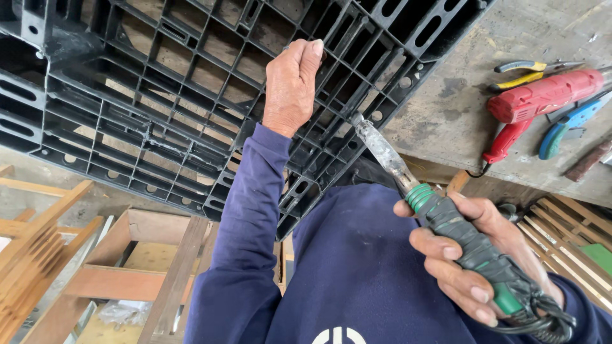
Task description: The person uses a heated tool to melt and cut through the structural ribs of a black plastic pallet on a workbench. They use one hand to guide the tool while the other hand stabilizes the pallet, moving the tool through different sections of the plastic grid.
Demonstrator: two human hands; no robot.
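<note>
A large black plastic pallet [159,95] with a grid of ribs lies across the upper left, resting partly on a worn grey bench. My left hand [290,86] grips one of its ribs near the middle, the arm in a dark blue sleeve. My right hand [475,255] holds a soldering iron [446,216] with a green handle wrapped in black tape. Its long grey metal tip points up and left, touching the pallet's edge near the ribs. A black cord coils from the handle's end at the lower right.
On the grey bench [459,108] at the upper right lie a red power drill [542,99], yellow-handled pliers [529,70], a blue-handled tool [567,124] and a rusty piece. Wooden frames [127,267] and slats stand below at the left and at the right.
</note>
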